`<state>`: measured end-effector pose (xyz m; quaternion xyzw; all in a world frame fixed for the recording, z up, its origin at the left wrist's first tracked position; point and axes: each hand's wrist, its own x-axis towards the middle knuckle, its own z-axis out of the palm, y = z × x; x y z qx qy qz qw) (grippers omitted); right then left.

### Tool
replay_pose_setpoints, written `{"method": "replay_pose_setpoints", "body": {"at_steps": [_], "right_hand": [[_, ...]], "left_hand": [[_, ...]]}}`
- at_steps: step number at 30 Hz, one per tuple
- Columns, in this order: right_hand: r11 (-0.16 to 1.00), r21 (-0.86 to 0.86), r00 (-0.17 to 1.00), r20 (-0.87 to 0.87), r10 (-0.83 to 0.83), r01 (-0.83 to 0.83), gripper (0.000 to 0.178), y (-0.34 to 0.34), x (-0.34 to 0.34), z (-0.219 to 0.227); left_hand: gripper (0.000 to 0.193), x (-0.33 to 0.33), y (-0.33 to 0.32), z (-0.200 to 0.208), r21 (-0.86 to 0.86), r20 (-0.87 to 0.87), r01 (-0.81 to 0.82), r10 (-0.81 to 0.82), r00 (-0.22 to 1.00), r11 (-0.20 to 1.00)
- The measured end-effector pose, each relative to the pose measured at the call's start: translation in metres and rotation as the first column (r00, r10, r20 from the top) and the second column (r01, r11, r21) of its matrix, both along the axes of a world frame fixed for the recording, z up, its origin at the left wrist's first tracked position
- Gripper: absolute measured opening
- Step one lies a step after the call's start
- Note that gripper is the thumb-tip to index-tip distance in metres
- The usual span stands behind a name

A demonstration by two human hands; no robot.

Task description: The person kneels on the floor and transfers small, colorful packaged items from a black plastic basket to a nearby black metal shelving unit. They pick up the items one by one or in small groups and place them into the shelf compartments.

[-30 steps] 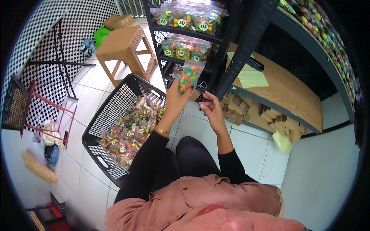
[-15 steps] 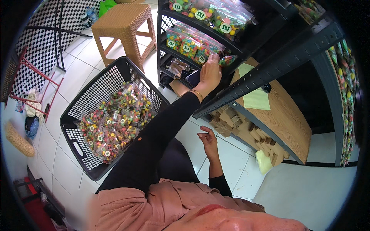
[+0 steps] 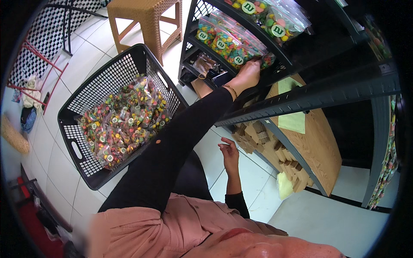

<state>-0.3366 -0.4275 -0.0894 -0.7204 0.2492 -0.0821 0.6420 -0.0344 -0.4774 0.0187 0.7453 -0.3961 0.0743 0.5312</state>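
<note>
My left hand [image 3: 247, 77] reaches across to a dark shelf rack [image 3: 278, 58], fingers closed at the right end of a row of candy bags. It seems to grip the end bag of candy [image 3: 268, 59]; its fingertips are partly hidden. Clear zip bags of colourful candy [image 3: 221, 44] stand upright beside it on this shelf. Larger candy bags [image 3: 277, 26] sit on the shelf above. Lower down, my right hand [image 3: 230, 154] hangs over the floor, fingers apart and holding nothing. Under my left arm, a black plastic basket [image 3: 88, 92] holds many small candy packets [image 3: 124, 122].
A brown woven-pattern stool [image 3: 135, 10] stands behind the basket. To the right are a wood-grain board [image 3: 320, 146] with a pale green sheet [image 3: 291, 116] and stacked brown cardboard pieces [image 3: 266, 139]. A red metal frame [image 3: 43, 64] is at the far left. White tiles [image 3: 60, 150] cover the floor.
My view has shifted, moving the rack up and right in the picture. My left hand stays at the end of the candy row, its fingers further behind the bags. My right hand remains low and open.
</note>
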Motion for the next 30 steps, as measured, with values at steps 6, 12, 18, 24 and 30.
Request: {"method": "replay_pose_setpoints", "body": {"at_steps": [6,12,18,24,30], "right_hand": [[0.997,-0.062,0.997,-0.055,0.045,-0.049,0.029,0.003,0.002,-0.002],[0.996,-0.065,0.996,-0.07,0.063,-0.068,0.032,0.011,0.011,-0.003],[0.98,-0.132,0.989,-0.013,0.147,-0.147,0.025,0.028,0.033,0.001],[0.96,-0.19,0.973,0.074,0.221,-0.203,0.023,0.056,0.078,0.02],[0.945,-0.287,0.96,0.178,0.217,-0.16,0.022,0.081,0.142,0.054]], "left_hand": [[0.041,-0.013,0.03,0.018,0.06,-0.119,0.075,-0.068,0.991,0.995],[0.041,-0.05,0.105,0.017,-0.163,-0.05,0.02,-0.028,0.998,0.986],[0.028,-0.032,0.256,-0.034,-0.072,-0.143,-0.17,0.158,0.977,0.983],[0.037,0.03,0.398,-0.204,0.584,-0.191,-0.573,0.783,0.592,0.575],[0.053,0.055,0.382,-0.296,0.503,-0.393,-0.572,0.761,0.516,0.648]]}}
